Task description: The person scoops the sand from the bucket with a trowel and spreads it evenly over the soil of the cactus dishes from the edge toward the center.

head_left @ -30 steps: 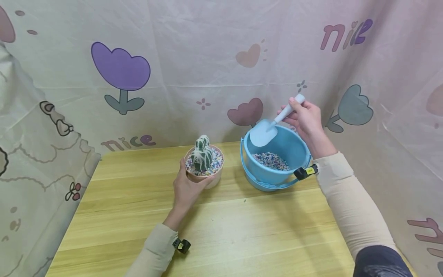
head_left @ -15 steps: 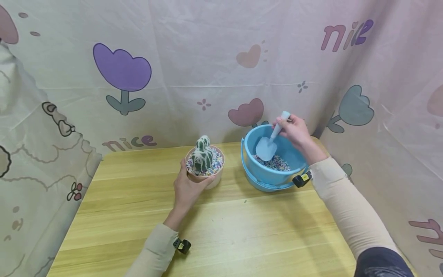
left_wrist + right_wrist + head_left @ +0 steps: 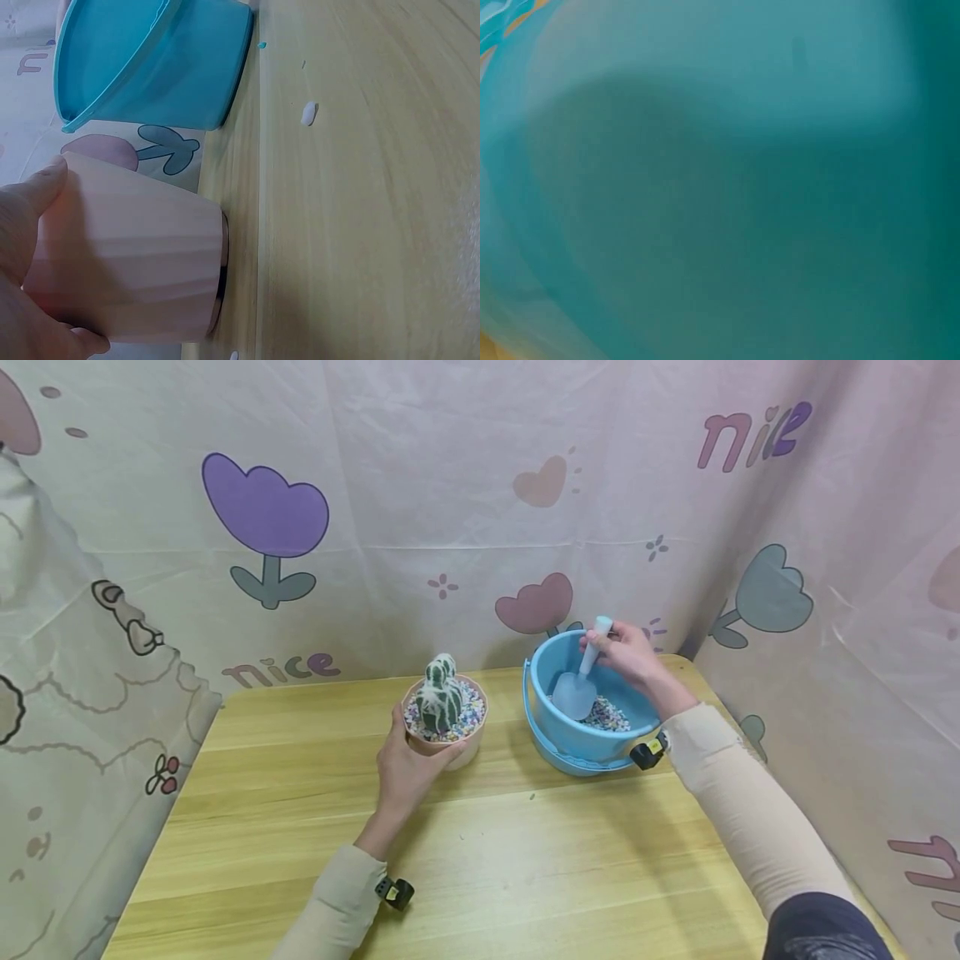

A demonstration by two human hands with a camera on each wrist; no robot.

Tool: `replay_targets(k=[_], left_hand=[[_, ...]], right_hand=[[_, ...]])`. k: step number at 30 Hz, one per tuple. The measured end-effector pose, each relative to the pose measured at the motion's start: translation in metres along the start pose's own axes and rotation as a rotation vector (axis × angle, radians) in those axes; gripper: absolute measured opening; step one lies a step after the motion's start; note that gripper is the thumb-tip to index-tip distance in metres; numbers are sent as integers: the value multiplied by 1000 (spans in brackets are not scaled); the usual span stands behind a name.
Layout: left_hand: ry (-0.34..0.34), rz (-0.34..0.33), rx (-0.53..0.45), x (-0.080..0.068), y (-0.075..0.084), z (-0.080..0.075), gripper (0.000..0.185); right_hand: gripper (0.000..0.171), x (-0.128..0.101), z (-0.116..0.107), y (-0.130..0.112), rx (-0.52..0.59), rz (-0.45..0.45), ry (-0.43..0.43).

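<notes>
Two hands — left hand (image 3: 405,764) gripping pot (image 3: 444,745), right hand (image 3: 630,653) holding scoop (image 3: 576,693)

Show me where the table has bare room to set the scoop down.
Free: the table left of the pink pot, and the front strip between both sleeves. Crowded: the back, where pot and blue bucket stand close together.

- Head view: bright, even, soft light; faint shadows under pink pot (image 3: 445,737) & blue bucket (image 3: 588,739), falling toward 6 o'clock.
- Wide-angle bend at edges, esp. 9 & 3 o'clock.
- Left wrist view: sharp nr centre, table (image 3: 360,225) a bit smeared at 3 o'clock.
- Right wrist view: all teal blur, out of focus.
</notes>
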State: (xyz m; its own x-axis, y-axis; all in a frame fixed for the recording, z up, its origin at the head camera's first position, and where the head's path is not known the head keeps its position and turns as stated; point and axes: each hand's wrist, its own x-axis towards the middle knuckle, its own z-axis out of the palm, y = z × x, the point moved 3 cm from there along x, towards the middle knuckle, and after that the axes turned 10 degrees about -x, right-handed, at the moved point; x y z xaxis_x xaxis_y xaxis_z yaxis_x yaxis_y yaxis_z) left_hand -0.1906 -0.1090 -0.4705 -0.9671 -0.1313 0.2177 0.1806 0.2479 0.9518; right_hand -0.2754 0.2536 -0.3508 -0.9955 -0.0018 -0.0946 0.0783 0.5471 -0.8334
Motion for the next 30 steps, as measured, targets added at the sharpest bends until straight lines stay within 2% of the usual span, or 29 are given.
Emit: replay_targets(k=[8,17,25,30], left_hand=[[-6,7,-9,0,2,-1,125],[-17,-17,-18,-1,3,-1,130],[-27,-35,14,-1,3,-1,133],[-31,-44,23,-1,4,-1,134]], right_hand=[[52,2,-1,4,-11,1,5],[48,3,-5,-1,-148,22,201],[53,1,-7,0,-162,72,294],[50,1,-9,-1,-188,69,339]])
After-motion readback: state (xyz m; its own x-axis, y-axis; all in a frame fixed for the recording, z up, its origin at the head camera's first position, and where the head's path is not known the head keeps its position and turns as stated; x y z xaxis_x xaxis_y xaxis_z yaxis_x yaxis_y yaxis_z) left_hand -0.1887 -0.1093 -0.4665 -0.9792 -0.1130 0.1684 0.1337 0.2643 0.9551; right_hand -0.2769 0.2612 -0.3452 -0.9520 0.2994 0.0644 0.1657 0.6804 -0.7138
